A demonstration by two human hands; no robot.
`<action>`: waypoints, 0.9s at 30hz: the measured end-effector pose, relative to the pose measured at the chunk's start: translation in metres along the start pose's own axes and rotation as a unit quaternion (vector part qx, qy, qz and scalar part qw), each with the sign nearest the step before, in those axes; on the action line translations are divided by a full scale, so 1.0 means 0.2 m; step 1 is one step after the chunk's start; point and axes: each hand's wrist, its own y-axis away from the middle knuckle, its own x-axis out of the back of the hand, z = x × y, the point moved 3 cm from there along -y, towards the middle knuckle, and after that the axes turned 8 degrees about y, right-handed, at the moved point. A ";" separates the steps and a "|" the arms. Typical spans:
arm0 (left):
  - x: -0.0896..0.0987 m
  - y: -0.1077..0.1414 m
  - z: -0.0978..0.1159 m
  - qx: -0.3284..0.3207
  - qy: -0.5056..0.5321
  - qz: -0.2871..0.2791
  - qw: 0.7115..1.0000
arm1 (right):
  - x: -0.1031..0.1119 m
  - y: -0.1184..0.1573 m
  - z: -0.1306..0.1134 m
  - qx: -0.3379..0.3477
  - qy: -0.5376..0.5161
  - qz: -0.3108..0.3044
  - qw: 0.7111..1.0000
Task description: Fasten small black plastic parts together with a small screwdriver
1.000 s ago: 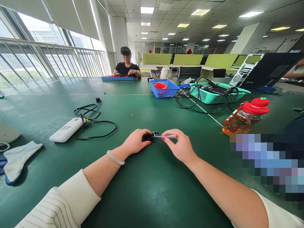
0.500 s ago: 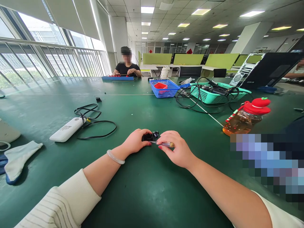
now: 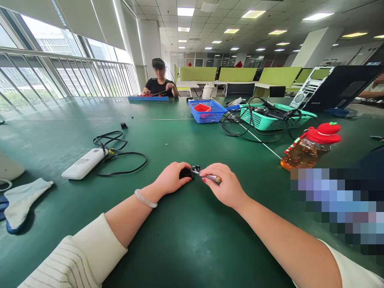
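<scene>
Open-plan office: green desk partitions (image 3: 238, 75), black chairs (image 3: 239, 90), ceiling panel lights (image 3: 253, 14).

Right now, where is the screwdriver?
In the head view, the screwdriver is just right of centre, in the right hand, its shaft towards the black part at the left hand.

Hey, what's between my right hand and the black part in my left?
In the head view, the metal shaft of the tool in your right hand spans that gap, toward the black part.

Can see a small black device (image 3: 185, 173), partly hidden, on the counter (image 3: 192, 232). Can see a slim metal-shafted tool (image 3: 215, 178) slanting towards it.
</scene>
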 end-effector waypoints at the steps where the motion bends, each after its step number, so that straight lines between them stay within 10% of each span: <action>1: 0.00 0.00 0.00 -0.003 0.002 0.005 1.000 | -0.01 0.00 0.01 -0.002 0.001 -0.005 1.000; 13: 0.06 0.01 0.02 0.013 -0.042 0.135 0.990 | 0.06 0.00 0.00 -0.028 -0.034 0.072 0.996; 21: 0.03 0.02 -0.03 0.121 -0.156 0.076 0.977 | 0.01 -0.01 0.11 -0.191 -0.015 0.020 0.981; 27: 0.05 0.02 -0.01 0.142 -0.153 0.108 0.972 | 0.01 0.00 0.11 -0.192 -0.026 0.004 0.981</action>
